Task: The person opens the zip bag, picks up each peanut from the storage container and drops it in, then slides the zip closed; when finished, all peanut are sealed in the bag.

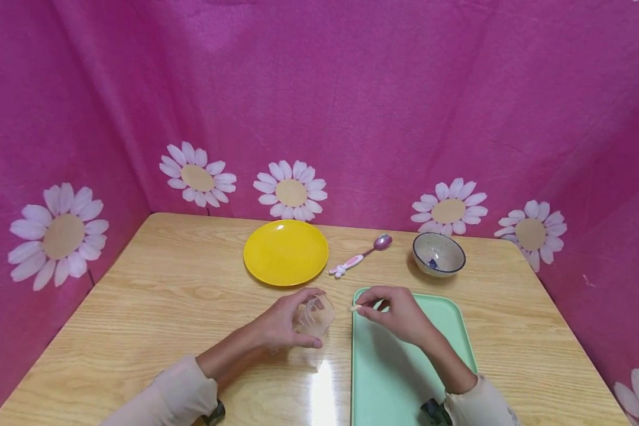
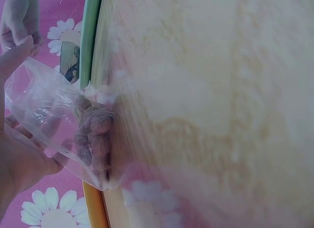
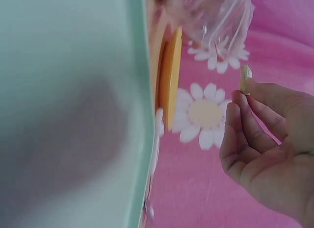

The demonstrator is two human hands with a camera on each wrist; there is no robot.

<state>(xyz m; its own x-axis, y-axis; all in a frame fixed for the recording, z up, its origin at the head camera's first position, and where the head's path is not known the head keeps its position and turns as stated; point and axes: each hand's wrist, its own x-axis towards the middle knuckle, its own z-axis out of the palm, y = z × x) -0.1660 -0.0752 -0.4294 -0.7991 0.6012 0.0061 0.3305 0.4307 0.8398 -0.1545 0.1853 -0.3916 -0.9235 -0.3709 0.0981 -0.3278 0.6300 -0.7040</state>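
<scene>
My left hand (image 1: 287, 324) holds a clear plastic bag (image 1: 315, 316) by its sides, fingers and thumb spread around it, just left of the green tray. In the left wrist view several brown, lumpy pieces (image 2: 97, 135) lie at the bottom of the bag; their kind is not clear. My right hand (image 1: 396, 312) pinches a small pale piece (image 3: 244, 80) between thumb and fingertips, over the tray's far left corner. That piece looks yellowish-white in the right wrist view, and its kind cannot be told.
The green tray (image 1: 404, 378) lies under the right forearm. Beyond the hands stand a yellow plate (image 1: 286, 252), a purple spoon with a rabbit handle (image 1: 354, 261) and a patterned bowl (image 1: 439, 254). A pink flowered cloth (image 1: 330, 112) encloses the wooden table (image 1: 191, 284).
</scene>
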